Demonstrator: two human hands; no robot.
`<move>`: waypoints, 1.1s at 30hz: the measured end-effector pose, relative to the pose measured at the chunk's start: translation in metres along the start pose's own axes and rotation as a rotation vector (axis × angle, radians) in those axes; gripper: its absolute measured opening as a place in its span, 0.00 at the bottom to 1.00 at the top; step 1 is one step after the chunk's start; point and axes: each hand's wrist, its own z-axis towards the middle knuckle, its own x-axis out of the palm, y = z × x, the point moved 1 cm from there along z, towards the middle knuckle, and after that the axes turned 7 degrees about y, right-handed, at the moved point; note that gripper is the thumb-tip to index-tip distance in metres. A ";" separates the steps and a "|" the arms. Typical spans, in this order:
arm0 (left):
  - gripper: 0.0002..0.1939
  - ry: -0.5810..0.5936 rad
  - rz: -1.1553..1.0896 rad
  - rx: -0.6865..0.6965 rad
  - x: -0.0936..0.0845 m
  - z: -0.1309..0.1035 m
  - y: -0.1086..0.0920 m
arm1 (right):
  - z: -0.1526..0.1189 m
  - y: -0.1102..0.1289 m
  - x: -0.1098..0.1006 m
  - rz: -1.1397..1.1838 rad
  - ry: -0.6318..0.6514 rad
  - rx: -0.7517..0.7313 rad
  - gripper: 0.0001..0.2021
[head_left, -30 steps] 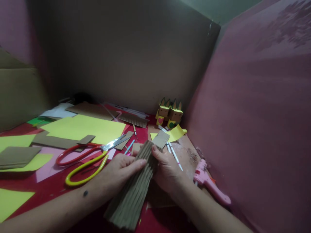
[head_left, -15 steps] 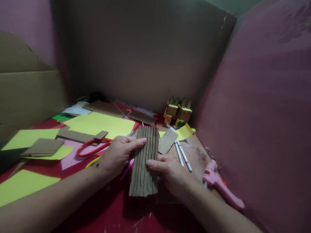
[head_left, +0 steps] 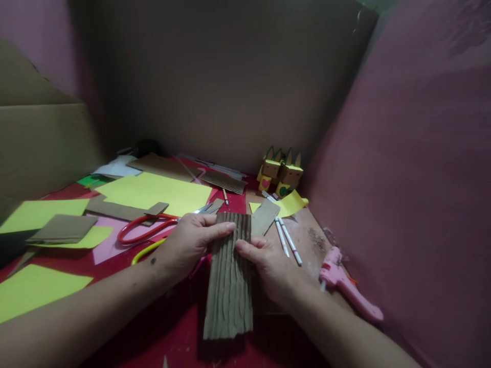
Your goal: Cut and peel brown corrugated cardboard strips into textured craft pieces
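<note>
A strip of ridged brown cardboard (head_left: 230, 291) hangs over the red table surface, its long side running toward me. My left hand (head_left: 192, 237) grips its left edge near the far end, thumb on top. On the right edge, slightly lower, my right hand (head_left: 270, 260) pinches it with the thumb on the ridges. The fingers beneath the strip are hidden. Red-handled scissors (head_left: 140, 230) lie left of my left hand, beside a yellow handle (head_left: 149, 250).
Yellow sheets (head_left: 161, 191) and cardboard pieces (head_left: 65, 228) spread across the left. White markers (head_left: 289, 240), a pink glue gun (head_left: 345, 286) and small cardboard figures (head_left: 290, 176) are on the right. A pink wall (head_left: 414, 168) bounds that side.
The cardboard strip has come nearer to me and lower in view. My right hand now holds it closer to the far end, nearly level with my left thumb. The view has shifted slightly.
</note>
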 end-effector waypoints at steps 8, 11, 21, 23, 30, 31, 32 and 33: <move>0.12 0.092 0.027 -0.014 0.005 -0.003 0.003 | 0.000 0.008 -0.004 -0.110 -0.102 -0.015 0.18; 0.15 0.114 0.000 -0.018 0.005 -0.001 0.006 | 0.001 0.010 -0.006 -0.080 -0.125 -0.046 0.15; 0.12 0.128 0.009 -0.013 0.002 0.002 0.007 | 0.002 0.010 -0.011 -0.057 -0.153 -0.074 0.15; 0.13 0.158 0.039 -0.017 0.003 0.001 0.008 | 0.002 0.012 -0.011 -0.048 -0.177 -0.100 0.14; 0.12 0.168 0.062 -0.033 0.002 0.004 0.006 | 0.005 0.008 -0.011 0.005 -0.156 -0.099 0.16; 0.11 0.128 0.025 -0.023 0.001 0.005 0.005 | 0.005 0.007 -0.010 0.017 -0.109 -0.063 0.17; 0.11 0.093 -0.006 -0.015 0.001 0.005 0.004 | 0.006 0.006 -0.010 0.032 -0.062 -0.020 0.18; 0.10 0.068 -0.023 -0.011 0.000 0.006 0.003 | 0.005 0.005 -0.009 0.047 -0.023 0.027 0.19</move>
